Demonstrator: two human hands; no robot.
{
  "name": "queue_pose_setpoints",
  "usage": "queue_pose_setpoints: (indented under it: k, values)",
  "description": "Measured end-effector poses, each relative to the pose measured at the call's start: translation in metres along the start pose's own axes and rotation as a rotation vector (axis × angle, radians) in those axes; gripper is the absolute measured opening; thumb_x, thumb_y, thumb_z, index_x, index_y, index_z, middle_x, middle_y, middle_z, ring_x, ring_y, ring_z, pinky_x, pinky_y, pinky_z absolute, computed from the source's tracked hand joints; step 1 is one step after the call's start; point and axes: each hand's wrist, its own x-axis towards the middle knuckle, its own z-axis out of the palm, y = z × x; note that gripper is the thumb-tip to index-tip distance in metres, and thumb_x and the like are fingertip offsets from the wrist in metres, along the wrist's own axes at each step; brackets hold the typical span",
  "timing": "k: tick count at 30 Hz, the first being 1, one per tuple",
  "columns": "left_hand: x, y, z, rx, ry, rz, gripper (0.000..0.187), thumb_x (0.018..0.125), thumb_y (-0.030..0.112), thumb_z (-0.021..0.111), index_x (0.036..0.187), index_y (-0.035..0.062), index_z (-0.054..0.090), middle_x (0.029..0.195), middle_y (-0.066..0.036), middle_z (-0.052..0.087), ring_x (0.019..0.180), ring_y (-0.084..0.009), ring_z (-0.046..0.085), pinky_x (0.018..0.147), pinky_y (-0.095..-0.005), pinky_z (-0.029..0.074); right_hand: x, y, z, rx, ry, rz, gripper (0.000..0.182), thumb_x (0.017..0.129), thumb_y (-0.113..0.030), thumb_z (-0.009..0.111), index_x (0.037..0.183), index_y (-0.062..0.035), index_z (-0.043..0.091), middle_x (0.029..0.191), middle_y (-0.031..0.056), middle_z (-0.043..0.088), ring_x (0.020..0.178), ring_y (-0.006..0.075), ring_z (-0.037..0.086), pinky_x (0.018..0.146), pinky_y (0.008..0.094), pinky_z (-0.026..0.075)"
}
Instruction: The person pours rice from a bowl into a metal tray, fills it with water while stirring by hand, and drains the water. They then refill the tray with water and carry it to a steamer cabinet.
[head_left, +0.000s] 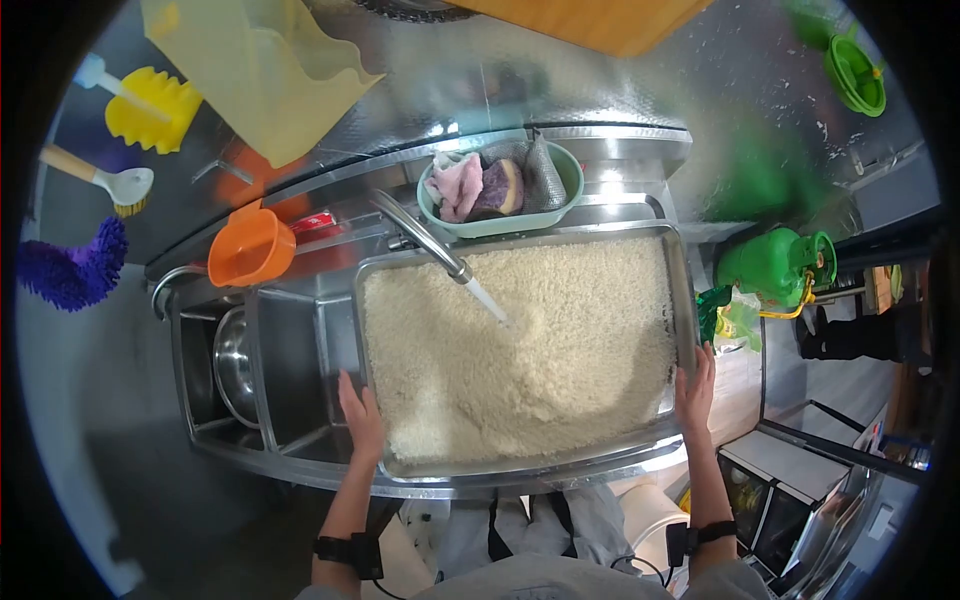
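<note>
A wide steel tray heaped with rice is sitting across the top of the sink, its long axis running left to right in front of the person. The left hand is lying flat against the tray's left short edge near its near corner, fingers together and pointing away. The right hand is pressing the same way against the right short edge, fingers straight and closed up against the rim. So the tray is lying between the two hands, each equally close to its own end. The faucet is reaching in from the far left and running a stream of water onto the rice left of centre. A green basket of sponges and cloths is resting just beyond the tray's far edge. An orange scoop is hanging to the far left, and a steel bowl is sitting in the left basin.
</note>
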Motion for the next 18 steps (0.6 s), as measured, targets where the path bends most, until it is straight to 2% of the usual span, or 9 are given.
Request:
queue_pose_setpoints:
  k: [5, 6, 8, 9, 11, 12, 14, 15, 18]
  values:
    - [-0.024, 0.004, -0.002, -0.208, -0.131, -0.386, 0.032, 0.093, 0.020, 0.035, 0.110, -0.0050, 0.046, 0.106, -0.021, 0.051, 0.100, -0.0310, 0.049, 0.087, -0.0335, 0.036, -0.006, 0.018, 0.000, 0.032, -0.074, 0.022, 0.050, 0.085, -0.010, 0.046, 0.130, 0.0037, 0.028, 0.131, 0.0266, 0.032, 0.122, 0.0401, 0.031, 0.101, 0.0409, 0.028]
    - [-0.025, -0.005, 0.003, -0.221, -0.144, -0.383, 0.032, 0.093, 0.020, 0.035, 0.110, -0.0050, 0.046, 0.106, -0.021, 0.051, 0.100, -0.0310, 0.049, 0.087, -0.0335, 0.036, -0.008, 0.024, -0.002, 0.064, -0.092, 0.041, 0.050, 0.086, -0.012, 0.045, 0.130, 0.0046, 0.027, 0.127, 0.0262, 0.035, 0.116, 0.0394, 0.037, 0.098, 0.0417, 0.030]
    - [-0.020, -0.019, 0.008, -0.145, -0.100, -0.247, 0.029, 0.093, 0.021, 0.036, 0.097, -0.0042, 0.048, 0.089, -0.018, 0.051, 0.084, -0.0255, 0.049, 0.078, -0.0330, 0.037, -0.007, 0.028, -0.003, 0.115, -0.068, 0.115, 0.037, 0.088, -0.015, 0.044, 0.119, 0.0047, 0.039, 0.116, 0.0243, 0.044, 0.105, 0.0379, 0.043, 0.090, 0.0419, 0.035]
    - [-0.020, -0.015, 0.007, -0.263, -0.109, -0.329, 0.031, 0.094, 0.023, 0.035, 0.096, -0.0047, 0.048, 0.083, -0.014, 0.052, 0.080, -0.0196, 0.048, 0.076, -0.0306, 0.039, -0.003, 0.035, -0.003, 0.113, -0.059, 0.115, 0.037, 0.088, -0.015, 0.044, 0.119, 0.0047, 0.039, 0.116, 0.0243, 0.044, 0.105, 0.0379, 0.043, 0.090, 0.0419, 0.035]
    - [-0.012, -0.022, 0.015, -0.342, -0.082, -0.302, 0.033, 0.094, 0.025, 0.035, 0.096, -0.0046, 0.049, 0.083, -0.011, 0.053, 0.079, -0.0167, 0.048, 0.075, -0.0294, 0.039, 0.004, 0.044, -0.003, 0.017, -0.097, 0.160, 0.023, 0.090, -0.018, 0.044, 0.098, 0.0024, 0.049, 0.094, 0.0208, 0.053, 0.087, 0.0353, 0.050, 0.076, 0.0402, 0.039]
    - [-0.011, -0.028, 0.017, -0.420, -0.052, -0.282, 0.035, 0.095, 0.027, 0.034, 0.097, -0.0045, 0.050, 0.083, -0.008, 0.054, 0.078, -0.0138, 0.047, 0.073, -0.0281, 0.040, 0.006, 0.047, 0.000, 0.022, -0.101, 0.158, 0.023, 0.090, -0.018, 0.044, 0.098, 0.0024, 0.049, 0.094, 0.0208, 0.053, 0.087, 0.0353, 0.050, 0.076, 0.0402, 0.039]
    - [0.007, -0.022, 0.012, -0.559, -0.116, -0.377, 0.037, 0.095, 0.028, 0.034, 0.096, -0.0046, 0.052, 0.084, -0.006, 0.055, 0.078, -0.0129, 0.047, 0.073, -0.0274, 0.040, 0.021, 0.038, 0.003, 0.206, -0.084, 0.328, 0.025, 0.090, -0.022, 0.044, 0.082, 0.0010, 0.049, 0.067, 0.0162, 0.049, 0.066, 0.0283, 0.049, 0.064, 0.0365, 0.040]
    - [0.014, -0.019, 0.010, -0.704, -0.192, -0.463, 0.039, 0.096, 0.029, 0.034, 0.095, -0.0047, 0.054, 0.084, -0.003, 0.055, 0.078, -0.0121, 0.047, 0.072, -0.0268, 0.040, 0.026, 0.047, 0.013, 0.209, -0.071, 0.368, 0.027, 0.090, -0.024, 0.046, 0.078, 0.0004, 0.048, 0.060, 0.0107, 0.044, 0.058, 0.0199, 0.043, 0.056, 0.0331, 0.036]
    - [0.023, -0.019, 0.018, -0.680, -0.229, -0.449, 0.041, 0.096, 0.030, 0.034, 0.092, -0.0043, 0.057, 0.084, -0.003, 0.056, 0.078, -0.0105, 0.047, 0.072, -0.0258, 0.039, 0.040, 0.058, 0.025, 0.275, -0.063, 0.387, 0.034, 0.090, -0.028, 0.048, 0.071, 0.0007, 0.045, 0.057, 0.0141, 0.042, 0.052, 0.0202, 0.037, 0.051, 0.0347, 0.033]
